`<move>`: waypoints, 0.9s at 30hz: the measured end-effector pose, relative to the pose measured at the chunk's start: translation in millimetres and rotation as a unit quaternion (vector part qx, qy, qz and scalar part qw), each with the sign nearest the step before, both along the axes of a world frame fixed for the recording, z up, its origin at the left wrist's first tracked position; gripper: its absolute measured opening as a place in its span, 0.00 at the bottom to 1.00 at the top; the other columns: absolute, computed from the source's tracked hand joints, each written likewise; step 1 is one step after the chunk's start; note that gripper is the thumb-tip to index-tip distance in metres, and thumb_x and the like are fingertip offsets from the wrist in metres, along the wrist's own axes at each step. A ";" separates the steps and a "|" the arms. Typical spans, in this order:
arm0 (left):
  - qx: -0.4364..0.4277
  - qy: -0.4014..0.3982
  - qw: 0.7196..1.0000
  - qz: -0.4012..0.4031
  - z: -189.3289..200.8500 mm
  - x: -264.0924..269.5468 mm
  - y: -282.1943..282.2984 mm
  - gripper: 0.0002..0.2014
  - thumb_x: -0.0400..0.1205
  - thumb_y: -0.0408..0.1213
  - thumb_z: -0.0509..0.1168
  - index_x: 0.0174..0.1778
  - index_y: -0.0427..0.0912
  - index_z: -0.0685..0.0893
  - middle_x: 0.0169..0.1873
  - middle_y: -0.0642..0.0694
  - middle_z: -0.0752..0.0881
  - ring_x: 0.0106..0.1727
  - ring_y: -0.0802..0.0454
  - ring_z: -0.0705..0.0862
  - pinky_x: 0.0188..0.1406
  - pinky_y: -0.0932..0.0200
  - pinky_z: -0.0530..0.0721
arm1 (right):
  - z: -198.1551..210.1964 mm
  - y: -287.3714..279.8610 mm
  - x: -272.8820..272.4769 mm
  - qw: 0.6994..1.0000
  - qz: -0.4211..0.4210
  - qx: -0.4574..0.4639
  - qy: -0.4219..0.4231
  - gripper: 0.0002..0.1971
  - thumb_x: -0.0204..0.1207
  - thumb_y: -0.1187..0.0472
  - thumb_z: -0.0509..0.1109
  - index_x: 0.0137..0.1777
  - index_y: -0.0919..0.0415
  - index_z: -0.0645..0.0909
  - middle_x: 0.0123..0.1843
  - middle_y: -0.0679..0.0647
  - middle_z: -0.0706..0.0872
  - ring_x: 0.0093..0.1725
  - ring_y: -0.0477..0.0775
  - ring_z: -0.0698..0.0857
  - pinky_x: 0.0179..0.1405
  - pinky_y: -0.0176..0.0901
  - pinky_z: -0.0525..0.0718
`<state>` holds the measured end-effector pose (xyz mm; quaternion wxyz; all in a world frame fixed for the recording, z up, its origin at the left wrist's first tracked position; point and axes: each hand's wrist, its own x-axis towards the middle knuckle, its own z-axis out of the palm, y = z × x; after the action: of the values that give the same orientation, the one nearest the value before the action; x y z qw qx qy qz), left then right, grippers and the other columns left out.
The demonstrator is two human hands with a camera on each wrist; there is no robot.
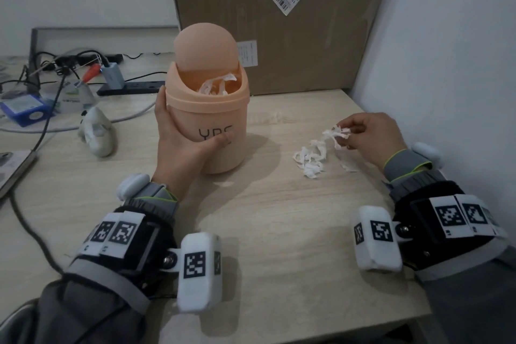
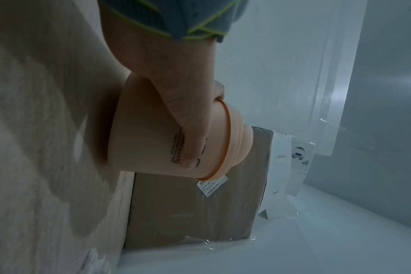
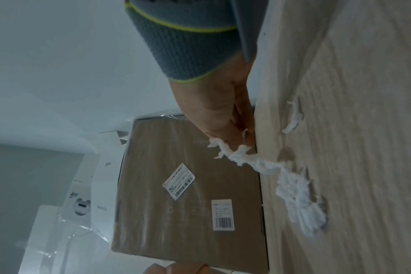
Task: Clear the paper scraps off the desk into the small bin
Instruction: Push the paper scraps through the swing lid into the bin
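Pale wood-grain desk (image 1: 265, 218) surface ran up to a white wall on the right, with a large cardboard box (image 1: 279, 22) standing upright at the back edge.

The small bin (image 1: 208, 117), a peach plastic tub, stood upright on the desk left of centre. Its swing lid (image 1: 205, 47) was tipped up, leaving the mouth exposed, and white scraps in the bin (image 1: 215, 85) were visible inside.

The left hand (image 1: 178, 139) wrapped the left side of the bin body. Its thumb (image 1: 222, 140) lay across the front over the printed lettering; the fingers curved round the far side below the rim. The left wrist view confirmed the thumb pressed flat on the wall of the tub (image 2: 167, 140).

The right hand (image 1: 368, 132) was over the desk to the right of the bin, well apart from it. Its fingertips were drawn together in a narrow pinch on a held strip (image 1: 336, 134) of white paper, which hung down from the fingers. The right wrist view showed the same pinch (image 3: 232, 148), with the strip trailing toward the desk surface.

A loose pile of scraps (image 1: 308, 159) lay on the desk just beside and below that hand. One thin scrap (image 1: 347, 166) lay alone near the wrist.

A power strip (image 1: 131, 86) and cables (image 1: 42, 109) occupied the far left.
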<state>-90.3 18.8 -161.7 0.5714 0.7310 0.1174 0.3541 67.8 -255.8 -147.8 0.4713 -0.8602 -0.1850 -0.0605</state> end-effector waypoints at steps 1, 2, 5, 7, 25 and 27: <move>0.000 -0.001 1.000 -0.002 0.0 0.1 0.1 0.64 0.64 0.35 0.86 0.87 0.55 0.47 0.79 0.55 0.69 0.75 0.59 0.74 0.75 0.47 0.78 | 1.7 0.9 -1.7 0.999 0.000 0.040 0.000 0.11 0.66 0.73 0.76 0.35 0.54 0.86 0.32 0.58 0.86 0.25 0.40 0.84 0.32 0.29 0.86; 0.000 -0.001 1.000 -0.004 -0.1 -0.1 -0.1 0.65 0.63 0.37 0.86 0.87 0.55 0.47 0.79 0.55 0.69 0.76 0.59 0.74 0.75 0.47 0.79 | 3.9 2.2 -3.8 0.997 0.002 0.078 0.000 0.11 0.67 0.73 0.76 0.34 0.54 0.86 0.33 0.59 0.88 0.28 0.44 0.85 0.33 0.32 0.87; -0.006 -0.005 1.000 -0.008 0.2 -1.2 -0.6 0.66 0.60 0.41 0.85 0.87 0.56 0.47 0.80 0.55 0.69 0.76 0.59 0.74 0.76 0.46 0.78 | 16.9 10.7 -13.4 0.983 0.018 0.180 0.014 0.10 0.68 0.74 0.75 0.35 0.57 0.86 0.27 0.47 0.89 0.29 0.44 0.86 0.35 0.32 0.87; -0.010 -0.001 1.000 -0.011 1.1 -2.3 -1.2 0.67 0.58 0.44 0.86 0.87 0.56 0.47 0.80 0.55 0.69 0.77 0.58 0.74 0.77 0.44 0.77 | 28.3 20.5 -20.7 0.977 0.037 0.211 0.013 0.11 0.68 0.75 0.75 0.34 0.58 0.86 0.24 0.44 0.88 0.27 0.41 0.86 0.35 0.31 0.87; 0.020 -0.016 1.000 -0.010 -4.9 2.0 -3.7 0.65 0.57 0.51 0.83 0.87 0.57 0.51 0.83 0.53 0.65 0.82 0.54 0.70 0.79 0.41 0.74 | 98.4 147.1 -77.8 0.968 0.122 -0.106 -0.190 0.03 0.66 0.55 0.77 0.38 0.53 0.89 0.37 0.44 0.88 0.44 0.46 0.86 0.47 0.41 0.81; 0.027 -0.015 0.999 -0.013 -5.4 2.3 -4.5 0.65 0.57 0.52 0.83 0.86 0.59 0.50 0.83 0.53 0.66 0.82 0.54 0.70 0.79 0.41 0.74 | 96.1 151.1 -78.1 0.957 0.147 -0.173 -0.181 0.09 0.71 0.50 0.73 0.38 0.53 0.90 0.32 0.44 0.85 0.43 0.50 0.84 0.50 0.46 0.78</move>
<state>-88.0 14.3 -167.1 0.5577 0.7423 0.0900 0.3605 -10.3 -104.7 -51.7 0.2781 -0.8665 -0.3991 -0.1124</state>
